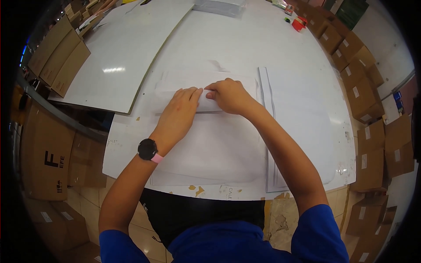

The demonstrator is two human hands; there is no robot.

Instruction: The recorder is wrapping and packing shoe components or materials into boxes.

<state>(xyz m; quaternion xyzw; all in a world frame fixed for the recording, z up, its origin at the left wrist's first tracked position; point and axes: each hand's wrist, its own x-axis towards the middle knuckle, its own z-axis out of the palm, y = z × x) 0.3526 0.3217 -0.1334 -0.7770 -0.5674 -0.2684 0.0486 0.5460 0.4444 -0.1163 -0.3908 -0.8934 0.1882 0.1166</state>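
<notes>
Both arms reach fwd, L hand (pixel 179 109) flat w/ fingers together, R hand (pixel 229 95) knuckled down, fingertips nearly touching; watch on L wrist.

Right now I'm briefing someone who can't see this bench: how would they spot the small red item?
Start at the big white table and follow it to its far right corner, beside the row of brown cardboard boxes. The small red item lies there, far from the left hand and right hand pressing the white packet. It is the only bright red thing there.
</notes>
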